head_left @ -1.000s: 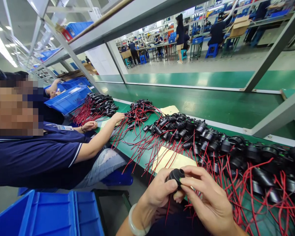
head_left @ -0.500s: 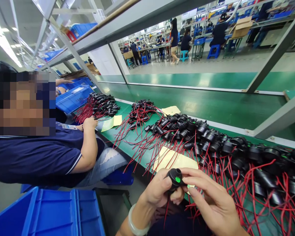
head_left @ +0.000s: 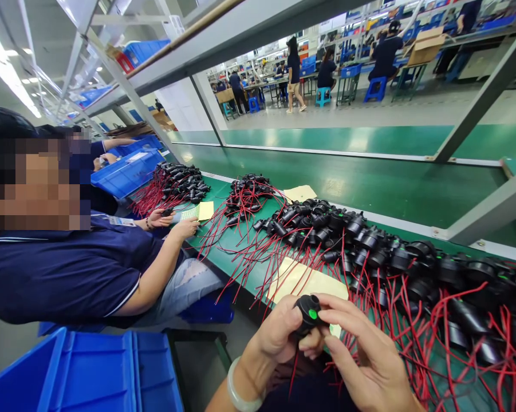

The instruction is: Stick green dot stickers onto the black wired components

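My left hand [head_left: 279, 329] is closed around a black round-bodied plastic part [head_left: 306, 312] with a short spout on top and a thin red wire hanging below. A round green sticker [head_left: 312, 313] sits on its side, facing me. Fingers outstretched, my right hand [head_left: 365, 349] touches the part beside the sticker with its index fingertip, its thumb standing apart. A small pale green piece [head_left: 335, 330] shows between that thumb and the fingers; whether it is held is unclear. Beyond my hands lies a yellow sheet [head_left: 304, 279], with wires across it.
Black parts with red wires [head_left: 369, 240] are heaped along the green bench [head_left: 236, 252]. A co-worker [head_left: 111, 269] sits at left, hands by a sticker sheet [head_left: 205, 210]. Blue bins [head_left: 98, 366] stand lower left. A grey frame post [head_left: 489, 212] rises at right.
My hands and the black part have barely shifted. The co-worker's arm has reached forward to the sticker sheet, and both of that person's hands now show. A person in the background has walked left.
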Available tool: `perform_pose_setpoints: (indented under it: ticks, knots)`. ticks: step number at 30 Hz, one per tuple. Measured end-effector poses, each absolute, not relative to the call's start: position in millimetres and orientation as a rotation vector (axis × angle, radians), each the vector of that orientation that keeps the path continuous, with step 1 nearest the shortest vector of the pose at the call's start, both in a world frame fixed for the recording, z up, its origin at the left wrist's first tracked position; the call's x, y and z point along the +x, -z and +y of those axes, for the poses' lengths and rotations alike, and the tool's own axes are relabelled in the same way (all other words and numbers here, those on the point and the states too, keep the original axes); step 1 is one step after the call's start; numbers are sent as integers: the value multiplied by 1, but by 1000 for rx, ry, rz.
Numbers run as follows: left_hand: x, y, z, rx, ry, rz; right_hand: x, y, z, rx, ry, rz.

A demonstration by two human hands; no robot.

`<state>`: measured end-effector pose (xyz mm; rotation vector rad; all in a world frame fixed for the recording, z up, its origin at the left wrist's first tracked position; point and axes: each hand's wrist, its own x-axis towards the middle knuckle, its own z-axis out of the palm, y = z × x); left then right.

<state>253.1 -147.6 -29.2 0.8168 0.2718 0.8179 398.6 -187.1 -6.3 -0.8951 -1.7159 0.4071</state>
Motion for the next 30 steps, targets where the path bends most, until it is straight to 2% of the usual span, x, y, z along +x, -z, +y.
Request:
perform_pose_setpoints:
  ticks: [5,10,18,23,30]
  knots:
    - [254,30,-146,834,-814,312,395,6,-184,-913,-379,-1701]
    - [237,25,-128,1154,-800,523,405,15,-178,-1003,-586,-1679]
    - [212,-15,-18,2141,-1008,1591,446,65,-174,-1438,-481,-1690]
    - [252,24,58,2617,-738,1900,440,84,-169,-1422,-281,-1918]
    - [282,73,83,2695,-602,1857,408,108,-160,-1436,-344,-2149]
